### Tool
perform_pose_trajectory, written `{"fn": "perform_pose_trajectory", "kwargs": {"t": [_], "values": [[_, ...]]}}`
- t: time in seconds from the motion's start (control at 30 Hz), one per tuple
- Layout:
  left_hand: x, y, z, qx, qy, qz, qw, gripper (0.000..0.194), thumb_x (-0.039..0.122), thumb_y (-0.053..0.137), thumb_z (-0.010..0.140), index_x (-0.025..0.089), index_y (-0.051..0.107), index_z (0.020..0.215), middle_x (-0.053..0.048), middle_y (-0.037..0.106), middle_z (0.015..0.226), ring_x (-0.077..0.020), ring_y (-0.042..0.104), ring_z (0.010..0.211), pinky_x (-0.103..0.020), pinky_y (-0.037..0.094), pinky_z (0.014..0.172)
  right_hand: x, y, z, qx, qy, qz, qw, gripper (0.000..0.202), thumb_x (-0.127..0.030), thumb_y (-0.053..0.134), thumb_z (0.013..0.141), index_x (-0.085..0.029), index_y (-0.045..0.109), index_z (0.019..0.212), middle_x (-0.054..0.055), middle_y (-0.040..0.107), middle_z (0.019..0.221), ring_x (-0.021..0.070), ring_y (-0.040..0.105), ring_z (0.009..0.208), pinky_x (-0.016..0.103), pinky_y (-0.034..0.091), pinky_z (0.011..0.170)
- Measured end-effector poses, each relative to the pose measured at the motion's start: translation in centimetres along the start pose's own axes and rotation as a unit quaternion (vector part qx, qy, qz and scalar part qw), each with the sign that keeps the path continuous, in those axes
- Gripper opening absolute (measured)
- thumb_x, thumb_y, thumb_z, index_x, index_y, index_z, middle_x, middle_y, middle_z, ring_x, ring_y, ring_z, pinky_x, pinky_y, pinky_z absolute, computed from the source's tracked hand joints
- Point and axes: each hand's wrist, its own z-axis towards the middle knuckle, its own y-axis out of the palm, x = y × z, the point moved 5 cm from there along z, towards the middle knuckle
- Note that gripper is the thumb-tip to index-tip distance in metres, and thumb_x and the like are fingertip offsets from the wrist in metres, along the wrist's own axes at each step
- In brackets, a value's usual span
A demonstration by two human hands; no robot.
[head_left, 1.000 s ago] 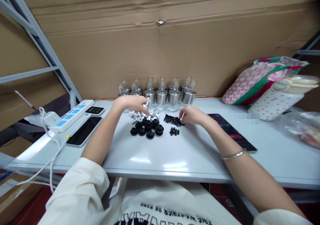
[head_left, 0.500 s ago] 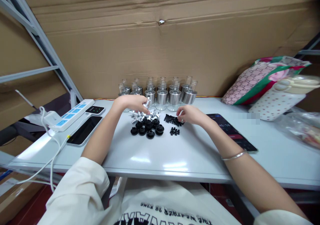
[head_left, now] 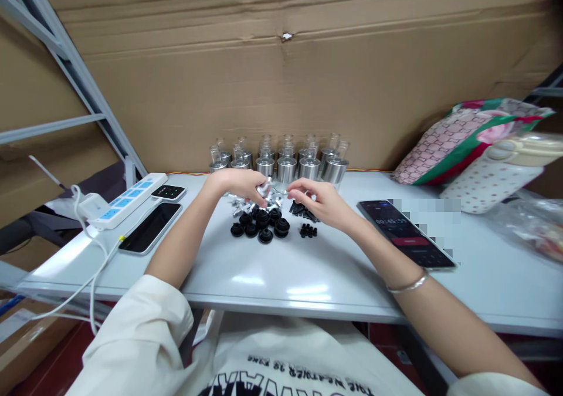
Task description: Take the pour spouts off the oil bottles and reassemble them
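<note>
My left hand is closed on a silver metal fitting, above a pile of similar silver fittings. My right hand is near it on the right, fingers curled toward the thumb; whatever they hold is too small to make out. Black round caps lie in a cluster just in front of the silver pile. Below my right hand are slim black pieces, partly hidden by it, and a small group of tiny black parts.
Several glass bottles with metal-banded bodies line the back against the cardboard. On the left lie a power strip, a phone and a small black device. To the right are another phone, a bottle and a patterned bag.
My right hand has lifted off the slim black pieces and moved left toward the silver fitting. My left hand, still holding the fitting, has shifted slightly right.
</note>
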Motion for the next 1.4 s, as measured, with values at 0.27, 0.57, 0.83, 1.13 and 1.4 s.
{"fn": "perform_pose_trajectory", "kwargs": {"t": [0.27,0.57,0.83,1.13,1.4], "values": [[1.5,0.7,0.5,-0.029,0.052,0.039,0.997,0.028,0.017,0.052,0.066,0.02,0.059,0.093,-0.001,0.063,0.084,-0.0157,0.054,0.075,-0.022,0.037,0.062,-1.1,1.5,-0.5,0.012,-0.112,-0.02,0.993,0.035,-0.029,0.038,0.095,-0.023,0.054,0.126,0.007,0.067,0.111,0.0182,0.062,0.094,0.03,0.047,0.084],[1.8,0.9,0.5,-0.037,0.114,-0.008,0.993,0.017,0.017,0.055,0.067,0.019,0.059,0.084,0.002,0.06,0.079,-0.0121,0.049,0.07,-0.02,0.035,0.063,-1.4,1.6,-0.7,0.025,-0.163,-0.054,0.985,0.025,-0.03,0.04,0.096,-0.019,0.061,0.103,0.007,0.065,0.089,0.0162,0.058,0.077,0.025,0.043,0.069],[2.4,0.8,0.1,-0.043,0.14,-0.046,0.988,0.016,0.018,0.056,0.068,0.018,0.06,0.084,0.003,0.061,0.077,-0.0118,0.051,0.072,-0.02,0.036,0.064,-1.5,2.1,-0.7,-0.011,-0.146,-0.053,0.988,0.037,-0.041,0.029,0.098,-0.018,0.057,0.09,0.002,0.05,0.075,0.0132,0.046,0.065,0.024,0.035,0.06],[0.7,-0.6,-1.0,0.036,0.089,-0.007,0.995,0.012,0.02,0.056,0.067,0.018,0.059,0.078,0.003,0.057,0.071,-0.0115,0.05,0.065,-0.02,0.031,0.057,1.8,0.5,0.3,0.036,0.044,0.116,0.992,0.034,-0.044,0.051,0.083,-0.017,0.059,0.066,0.0,0.055,0.06,0.0125,0.046,0.058,0.026,0.036,0.06],[0.6,-0.6,-1.0,0.035,0.092,-0.003,0.995,0.015,0.026,0.058,0.068,0.018,0.061,0.08,0.002,0.06,0.074,-0.0121,0.051,0.066,-0.021,0.031,0.058,3.4,0.5,0.8,-0.017,0.062,0.103,0.993,0.028,-0.042,0.069,0.065,-0.017,0.075,0.076,0.003,0.057,0.076,0.0148,0.049,0.069,0.03,0.04,0.065]]}}
